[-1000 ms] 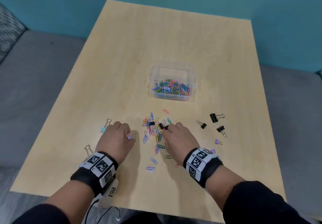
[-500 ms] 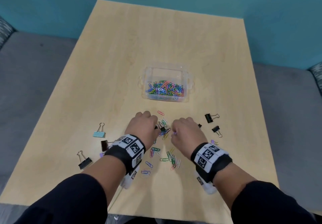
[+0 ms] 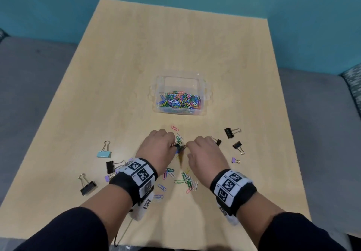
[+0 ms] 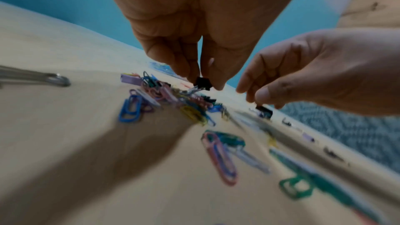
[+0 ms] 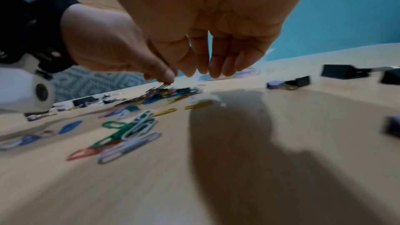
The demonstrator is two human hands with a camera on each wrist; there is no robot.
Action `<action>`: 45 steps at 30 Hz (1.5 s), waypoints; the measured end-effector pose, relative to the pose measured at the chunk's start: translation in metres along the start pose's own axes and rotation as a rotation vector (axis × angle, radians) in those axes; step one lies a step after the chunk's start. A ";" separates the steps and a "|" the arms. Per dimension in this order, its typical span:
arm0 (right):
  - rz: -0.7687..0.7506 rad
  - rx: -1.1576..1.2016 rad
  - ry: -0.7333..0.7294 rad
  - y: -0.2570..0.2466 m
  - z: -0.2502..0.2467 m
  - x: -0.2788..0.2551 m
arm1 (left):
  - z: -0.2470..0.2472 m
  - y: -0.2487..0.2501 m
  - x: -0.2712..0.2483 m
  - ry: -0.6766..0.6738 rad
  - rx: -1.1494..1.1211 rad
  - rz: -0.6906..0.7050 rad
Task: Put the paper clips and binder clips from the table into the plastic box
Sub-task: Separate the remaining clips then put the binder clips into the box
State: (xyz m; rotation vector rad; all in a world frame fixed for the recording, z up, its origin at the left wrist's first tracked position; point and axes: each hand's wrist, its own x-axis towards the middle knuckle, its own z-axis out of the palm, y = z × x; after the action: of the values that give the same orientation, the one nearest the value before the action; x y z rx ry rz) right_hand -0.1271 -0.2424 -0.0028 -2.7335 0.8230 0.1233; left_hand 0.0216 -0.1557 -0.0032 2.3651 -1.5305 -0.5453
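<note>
My left hand (image 3: 173,145) pinches a small black binder clip (image 4: 202,83) between thumb and fingertips, just above the loose pile of coloured paper clips (image 3: 187,180) on the table. My right hand (image 3: 188,145) hovers close beside it, fingers hanging down together (image 5: 205,73); nothing shows between them. A blurred streak lies between the two hands in the head view. The clear plastic box (image 3: 180,76) stands beyond the hands with many paper clips (image 3: 179,102) inside.
Left of my hands lie a light blue binder clip (image 3: 104,154), two black ones (image 3: 110,166) (image 3: 88,187) and a small purple one (image 3: 107,178). To the right lie three black binder clips (image 3: 229,133) (image 3: 237,145) (image 3: 217,141) and a purple one (image 3: 233,160).
My left hand has moved right from the table's left side to the pile and now pinches a black binder clip. The right hand stays over the pile, close to the left.
</note>
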 end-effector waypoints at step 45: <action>-0.227 0.016 -0.193 -0.017 -0.005 0.051 | 0.037 -0.011 -0.076 -0.189 0.240 0.047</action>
State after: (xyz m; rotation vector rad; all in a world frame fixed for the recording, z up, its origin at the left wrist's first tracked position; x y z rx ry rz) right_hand -0.0753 -0.2569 -0.0022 -2.7229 0.4561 0.3255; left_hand -0.0143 -0.0821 -0.0287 2.5054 -1.8215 -0.6207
